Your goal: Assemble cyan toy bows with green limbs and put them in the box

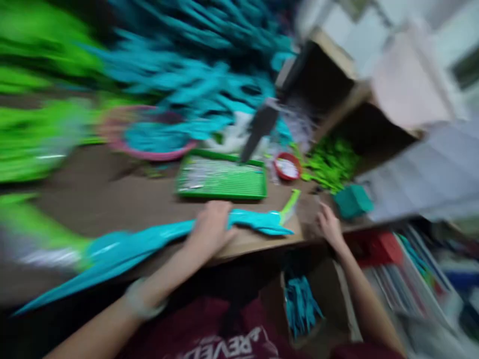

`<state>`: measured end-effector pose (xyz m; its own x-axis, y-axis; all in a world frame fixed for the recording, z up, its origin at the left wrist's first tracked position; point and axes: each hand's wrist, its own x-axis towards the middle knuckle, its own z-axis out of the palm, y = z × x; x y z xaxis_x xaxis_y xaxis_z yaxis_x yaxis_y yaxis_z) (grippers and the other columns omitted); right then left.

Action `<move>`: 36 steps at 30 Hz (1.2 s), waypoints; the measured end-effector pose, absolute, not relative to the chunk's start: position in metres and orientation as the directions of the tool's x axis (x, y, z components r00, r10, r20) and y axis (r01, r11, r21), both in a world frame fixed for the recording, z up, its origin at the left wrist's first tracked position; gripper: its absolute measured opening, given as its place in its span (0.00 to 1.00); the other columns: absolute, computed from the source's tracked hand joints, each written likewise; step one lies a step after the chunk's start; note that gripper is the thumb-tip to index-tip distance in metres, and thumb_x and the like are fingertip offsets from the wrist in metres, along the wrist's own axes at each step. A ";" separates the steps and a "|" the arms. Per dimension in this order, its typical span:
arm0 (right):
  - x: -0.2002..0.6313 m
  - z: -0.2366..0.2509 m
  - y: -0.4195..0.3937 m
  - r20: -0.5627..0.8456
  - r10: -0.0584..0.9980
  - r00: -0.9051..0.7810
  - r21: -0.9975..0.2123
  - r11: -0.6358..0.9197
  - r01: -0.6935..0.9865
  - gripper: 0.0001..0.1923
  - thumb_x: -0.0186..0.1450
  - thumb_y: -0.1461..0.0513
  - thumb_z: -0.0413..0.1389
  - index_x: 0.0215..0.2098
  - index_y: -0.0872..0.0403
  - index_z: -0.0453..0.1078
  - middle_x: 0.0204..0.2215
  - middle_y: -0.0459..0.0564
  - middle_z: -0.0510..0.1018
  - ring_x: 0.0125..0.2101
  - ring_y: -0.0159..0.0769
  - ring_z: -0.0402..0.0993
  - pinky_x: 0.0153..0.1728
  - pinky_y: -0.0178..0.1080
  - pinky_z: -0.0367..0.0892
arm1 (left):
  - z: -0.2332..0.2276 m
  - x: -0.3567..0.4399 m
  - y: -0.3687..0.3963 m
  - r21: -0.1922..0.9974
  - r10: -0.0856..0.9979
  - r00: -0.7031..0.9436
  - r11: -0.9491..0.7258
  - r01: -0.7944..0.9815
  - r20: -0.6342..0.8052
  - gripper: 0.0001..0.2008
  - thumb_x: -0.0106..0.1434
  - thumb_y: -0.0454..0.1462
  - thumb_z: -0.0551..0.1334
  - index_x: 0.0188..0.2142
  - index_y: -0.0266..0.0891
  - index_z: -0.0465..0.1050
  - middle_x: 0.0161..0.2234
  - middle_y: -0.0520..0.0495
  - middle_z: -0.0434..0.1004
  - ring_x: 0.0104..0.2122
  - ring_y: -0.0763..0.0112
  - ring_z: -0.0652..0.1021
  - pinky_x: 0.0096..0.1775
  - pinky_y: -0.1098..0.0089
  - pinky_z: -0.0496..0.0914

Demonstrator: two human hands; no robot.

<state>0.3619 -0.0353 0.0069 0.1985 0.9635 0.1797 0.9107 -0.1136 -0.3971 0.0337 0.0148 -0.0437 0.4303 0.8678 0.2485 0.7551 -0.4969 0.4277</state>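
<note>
A long, shiny blue piece (145, 249) lies along the table's front edge, its pointed left end hanging past it. At its right end a bright green strip (290, 205) sticks up. My left hand (211, 224) rests over the blue piece, fingers curled around it. Farther right, my right hand (329, 227) is at the table edge with its fingers drawn together; blur hides what they hold, if anything. A small dark item shows just beyond those fingertips. Behind my left hand stands a green tray (220, 196) with ridges and pale small pieces in it.
A pink basket (157, 155) holds blue pieces, with heaps of blue pieces (179, 75) and green pieces (37, 134) behind and left. Right are a red bowl (297, 174), green scraps (333, 162) and a teal block (354, 201). Below, a box (329, 309) contains blue strips.
</note>
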 end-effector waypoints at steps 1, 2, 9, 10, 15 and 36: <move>0.366 -0.001 -0.033 0.149 0.964 0.219 -0.406 -0.143 0.903 0.27 0.67 0.55 0.46 0.58 0.56 0.72 0.23 0.48 0.76 0.22 0.36 0.71 0.30 0.40 0.72 | -0.053 0.029 0.020 0.427 0.855 0.434 -0.518 0.742 0.282 0.12 0.62 0.33 0.57 0.43 0.31 0.73 0.43 0.27 0.79 0.46 0.37 0.78 0.42 0.44 0.75; 0.372 -0.007 -0.034 0.113 0.966 0.232 -0.418 -0.165 0.893 0.26 0.66 0.56 0.49 0.59 0.56 0.71 0.23 0.46 0.76 0.22 0.33 0.71 0.29 0.37 0.72 | -0.063 0.028 0.025 0.416 0.830 0.451 -0.556 0.719 0.330 0.14 0.63 0.35 0.57 0.46 0.31 0.73 0.47 0.25 0.78 0.50 0.33 0.77 0.46 0.40 0.73; 0.368 -0.024 -0.040 0.182 0.874 0.449 -0.786 -0.145 0.601 0.31 0.71 0.56 0.48 0.71 0.53 0.57 0.24 0.41 0.71 0.18 0.26 0.61 0.21 0.29 0.63 | -0.098 0.041 0.017 0.158 0.479 0.688 -0.865 0.476 0.545 0.24 0.70 0.38 0.49 0.58 0.28 0.71 0.60 0.26 0.73 0.57 0.41 0.76 0.54 0.45 0.68; 0.366 -0.023 -0.037 0.122 0.892 0.435 -0.794 -0.176 0.582 0.31 0.70 0.57 0.50 0.70 0.55 0.59 0.21 0.40 0.70 0.17 0.26 0.60 0.19 0.29 0.62 | -0.097 0.041 0.016 0.139 0.481 0.693 -0.861 0.490 0.537 0.24 0.70 0.37 0.48 0.58 0.27 0.71 0.60 0.26 0.73 0.57 0.41 0.76 0.54 0.45 0.68; 0.354 -0.017 -0.047 0.020 0.914 0.406 -0.808 -0.224 0.545 0.30 0.69 0.56 0.51 0.68 0.55 0.63 0.20 0.39 0.68 0.14 0.26 0.59 0.15 0.29 0.60 | -0.091 0.040 0.018 0.091 0.487 0.707 -0.850 0.519 0.513 0.24 0.71 0.34 0.46 0.57 0.25 0.73 0.59 0.29 0.74 0.56 0.43 0.77 0.54 0.46 0.69; 0.273 0.030 -0.062 0.037 0.989 -0.144 -0.647 0.134 0.750 0.25 0.72 0.58 0.51 0.67 0.46 0.65 0.30 0.49 0.82 0.18 0.32 0.72 0.19 0.34 0.71 | -0.093 0.026 -0.020 0.321 0.806 0.483 -0.583 0.746 0.341 0.32 0.67 0.38 0.61 0.68 0.32 0.58 0.71 0.28 0.54 0.70 0.38 0.56 0.67 0.36 0.52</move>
